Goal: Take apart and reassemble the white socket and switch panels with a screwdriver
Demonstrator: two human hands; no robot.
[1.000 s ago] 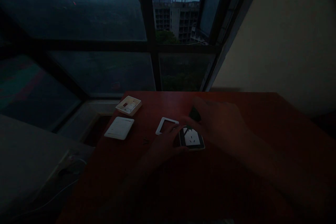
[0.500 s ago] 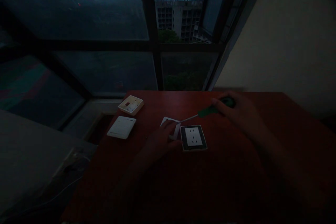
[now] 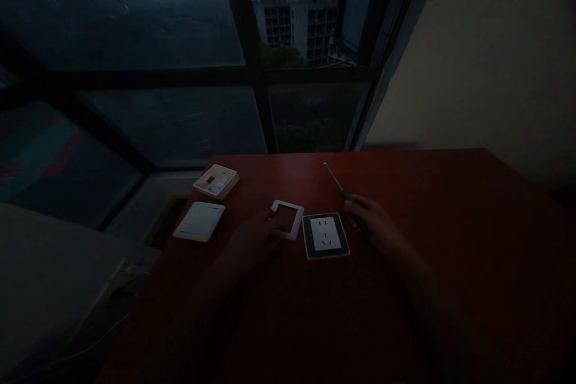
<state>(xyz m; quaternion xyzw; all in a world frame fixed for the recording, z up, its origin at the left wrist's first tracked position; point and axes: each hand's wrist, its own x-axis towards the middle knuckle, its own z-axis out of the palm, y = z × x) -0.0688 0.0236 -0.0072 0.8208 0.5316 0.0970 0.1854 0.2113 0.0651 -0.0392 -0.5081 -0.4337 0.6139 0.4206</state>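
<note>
In the head view, my right hand [image 3: 371,221] is wrapped round the green handle of a screwdriver [image 3: 345,193]. Its thin shaft points up and away to the left, clear of the parts. My left hand [image 3: 254,240] has its fingers at the left side of a white square cover frame [image 3: 294,225]; the dim light partly hides the grip. Just right of the frame lies a wall socket [image 3: 326,234] with a white slotted face and a dark surround. My right hand is beside it, apart from it.
A white switch plate [image 3: 199,222] and an open cream back box [image 3: 216,181] lie near the left edge of the red-brown table [image 3: 382,312]. Windows [image 3: 171,120] stand behind the table, a pale wall [image 3: 472,72] at right.
The screwdriver tip has left the frame and swung up and away, with my right hand lower and nearer the socket. My left fingers have drawn back leftward, uncovering more of the frame.
</note>
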